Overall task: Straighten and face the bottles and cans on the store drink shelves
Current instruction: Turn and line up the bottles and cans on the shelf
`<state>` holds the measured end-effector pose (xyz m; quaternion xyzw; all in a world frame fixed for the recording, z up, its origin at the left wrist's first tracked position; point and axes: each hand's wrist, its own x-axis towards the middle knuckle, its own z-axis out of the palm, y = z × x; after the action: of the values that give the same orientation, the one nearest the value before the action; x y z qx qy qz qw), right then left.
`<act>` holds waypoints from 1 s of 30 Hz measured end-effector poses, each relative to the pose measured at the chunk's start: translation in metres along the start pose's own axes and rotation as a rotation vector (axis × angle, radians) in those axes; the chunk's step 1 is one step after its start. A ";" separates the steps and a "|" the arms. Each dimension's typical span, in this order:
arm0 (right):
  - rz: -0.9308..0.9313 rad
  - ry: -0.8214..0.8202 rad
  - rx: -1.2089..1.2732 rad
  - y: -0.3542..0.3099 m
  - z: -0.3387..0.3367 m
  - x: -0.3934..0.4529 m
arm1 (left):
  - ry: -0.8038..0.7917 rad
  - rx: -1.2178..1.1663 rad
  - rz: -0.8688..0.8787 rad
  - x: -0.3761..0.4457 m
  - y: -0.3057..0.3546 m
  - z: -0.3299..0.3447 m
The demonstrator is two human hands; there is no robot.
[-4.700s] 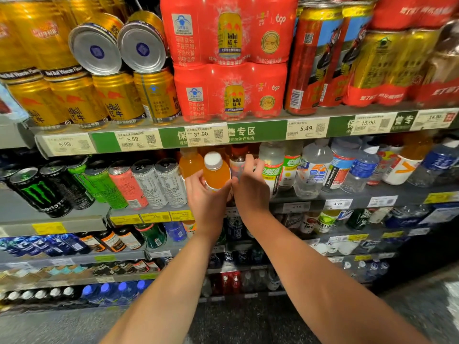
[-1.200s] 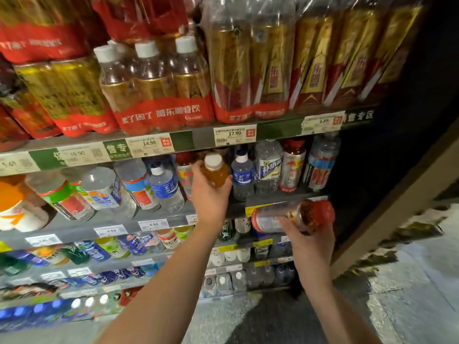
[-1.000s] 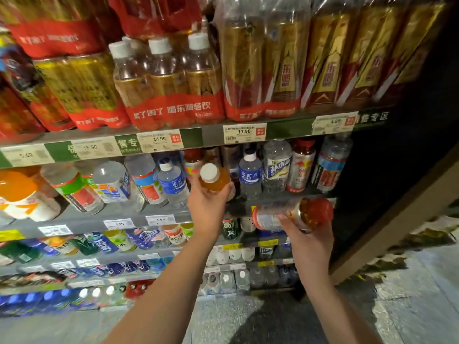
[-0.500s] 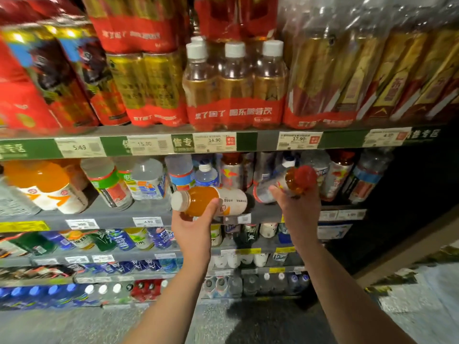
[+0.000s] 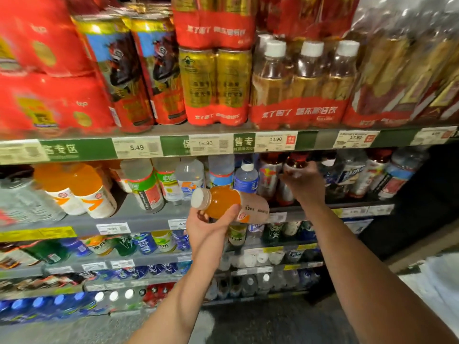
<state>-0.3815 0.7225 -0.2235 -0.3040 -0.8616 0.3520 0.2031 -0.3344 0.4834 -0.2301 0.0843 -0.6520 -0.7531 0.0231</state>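
Grey shelf [image 5: 139, 219] tiers packed with drinks; green price strip [image 5: 74, 150] overhead.

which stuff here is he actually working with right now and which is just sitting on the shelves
In hand:
- orange drink bottle, lying sideways in the left hand
- red-capped bottle, held by the right hand at the middle shelf

Just shelved:
- gold can multipack
- white-capped bottle pack
- blue-label water bottle
- large orange bottles
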 end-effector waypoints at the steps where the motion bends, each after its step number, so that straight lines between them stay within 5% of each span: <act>1: -0.006 -0.001 -0.031 0.000 0.001 -0.001 | -0.002 0.005 -0.005 0.003 0.001 -0.004; 4: 0.003 -0.022 -0.023 0.001 0.000 -0.010 | 0.028 0.024 0.000 0.006 0.003 -0.014; 10: -0.116 0.219 0.307 -0.002 0.017 -0.070 | 0.143 -0.034 0.042 0.000 0.012 -0.034; 18: -0.119 -0.106 0.654 -0.047 0.055 -0.136 | 0.419 0.019 0.116 -0.008 0.023 -0.078; 25: -0.211 -0.231 0.609 -0.076 0.089 -0.155 | 0.669 0.012 0.132 0.014 0.038 -0.139; 30: -0.294 -0.157 0.469 -0.101 0.116 -0.156 | 0.666 0.126 0.167 0.047 0.046 -0.176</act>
<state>-0.3712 0.5057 -0.2486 -0.0923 -0.8047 0.5309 0.2492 -0.3561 0.2978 -0.2132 0.2731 -0.6584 -0.6383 0.2906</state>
